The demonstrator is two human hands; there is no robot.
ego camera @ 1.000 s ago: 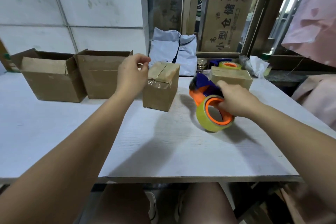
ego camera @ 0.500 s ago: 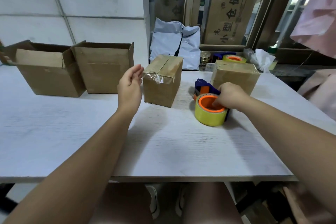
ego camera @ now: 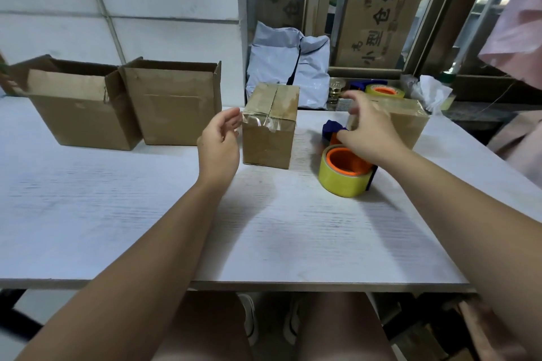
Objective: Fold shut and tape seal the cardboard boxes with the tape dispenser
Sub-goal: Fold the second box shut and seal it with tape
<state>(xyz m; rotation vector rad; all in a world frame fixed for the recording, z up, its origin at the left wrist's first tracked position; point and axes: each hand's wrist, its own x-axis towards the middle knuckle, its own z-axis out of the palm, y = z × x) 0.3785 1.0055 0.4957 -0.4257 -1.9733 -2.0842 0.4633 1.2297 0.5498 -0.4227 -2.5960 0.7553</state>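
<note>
Nearest you, your bare knees (ego camera: pixel 205 328) show under the front edge of the white bench (ego camera: pixel 117 228), and both forearms reach out over it. Further out on the right, the tape dispenser (ego camera: pixel 343 176) lies on the bench on its side, its yellow roll around an orange hub and its blue body pointing away from you. Your right hand (ego camera: pixel 369 129) hovers just above it with the fingers spread and holding nothing; it is blurred, so whether the thumb touches the blue part cannot be told. Your left hand (ego camera: pixel 218 146) is raised just beside the left face of the small taped box (ego camera: pixel 269 138), fingers loosely curled and empty. That box stands upright mid-bench, flaps folded shut with clear tape across the seam. A second sealed box (ego camera: pixel 410 123) sits behind your right hand. At the far left, two open boxes (ego camera: pixel 79 108) and (ego camera: pixel 176 108) stand side by side, touching, flaps up. Beyond the bench lie grey mailer bags (ego camera: pixel 290 67), a spare tape roll (ego camera: pixel 384 91) and a large printed carton (ego camera: pixel 381 9).
</note>
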